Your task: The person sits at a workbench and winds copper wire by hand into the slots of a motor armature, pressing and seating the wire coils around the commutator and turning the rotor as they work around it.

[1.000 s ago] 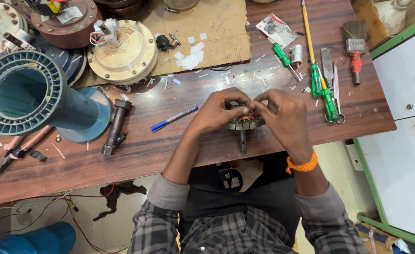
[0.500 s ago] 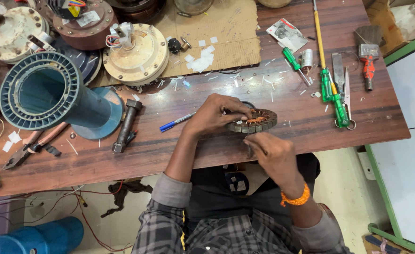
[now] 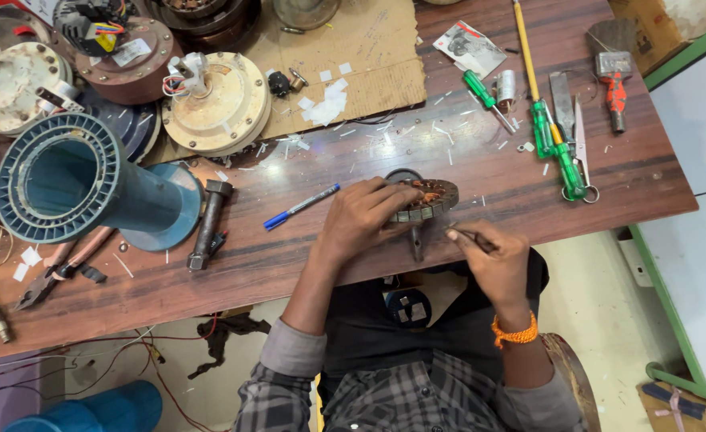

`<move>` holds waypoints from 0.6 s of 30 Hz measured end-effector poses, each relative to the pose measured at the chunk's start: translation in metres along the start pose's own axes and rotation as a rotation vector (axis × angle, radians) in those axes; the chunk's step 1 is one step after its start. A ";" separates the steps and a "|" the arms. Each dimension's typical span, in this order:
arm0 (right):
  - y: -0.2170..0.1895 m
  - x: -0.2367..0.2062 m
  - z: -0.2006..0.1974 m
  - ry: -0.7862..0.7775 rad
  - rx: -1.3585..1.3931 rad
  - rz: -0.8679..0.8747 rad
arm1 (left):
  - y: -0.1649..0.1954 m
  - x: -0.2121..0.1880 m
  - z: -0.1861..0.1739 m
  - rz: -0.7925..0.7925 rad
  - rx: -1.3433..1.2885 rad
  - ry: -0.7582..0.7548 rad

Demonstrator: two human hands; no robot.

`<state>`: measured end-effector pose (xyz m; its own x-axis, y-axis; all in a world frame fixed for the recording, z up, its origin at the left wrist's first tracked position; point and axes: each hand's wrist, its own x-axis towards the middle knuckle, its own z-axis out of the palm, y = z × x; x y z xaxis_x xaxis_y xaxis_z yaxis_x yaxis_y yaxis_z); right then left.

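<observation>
Left hand [image 3: 365, 216] is gripping stator [image 3: 425, 200] at centre, near table edge [image 3: 289, 280]; right hand [image 3: 493, 260] is pinching thin tool [image 3: 469, 237].

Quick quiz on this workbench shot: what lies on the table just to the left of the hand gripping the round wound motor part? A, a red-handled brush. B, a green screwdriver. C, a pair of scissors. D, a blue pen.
D: a blue pen lies on the wooden table just beside the left hand, which grips the round wound motor part.
</observation>
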<state>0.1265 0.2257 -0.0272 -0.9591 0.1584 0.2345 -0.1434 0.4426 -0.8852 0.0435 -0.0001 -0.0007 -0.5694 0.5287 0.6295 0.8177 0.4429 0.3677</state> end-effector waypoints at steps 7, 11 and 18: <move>-0.035 0.029 -0.023 -0.103 -0.178 -0.294 | 0.001 -0.010 0.011 -0.003 0.068 0.094; -0.043 0.044 -0.016 -0.124 -0.188 -0.409 | 0.000 -0.012 0.016 -0.004 0.079 0.112; -0.042 0.073 -0.004 -0.134 -0.227 -0.376 | -0.001 -0.016 0.022 0.003 0.095 0.124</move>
<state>0.0633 0.2223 0.0293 -0.8758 -0.1590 0.4557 -0.4449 0.6319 -0.6346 0.0499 0.0072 -0.0261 -0.5476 0.4390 0.7123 0.8043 0.5109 0.3034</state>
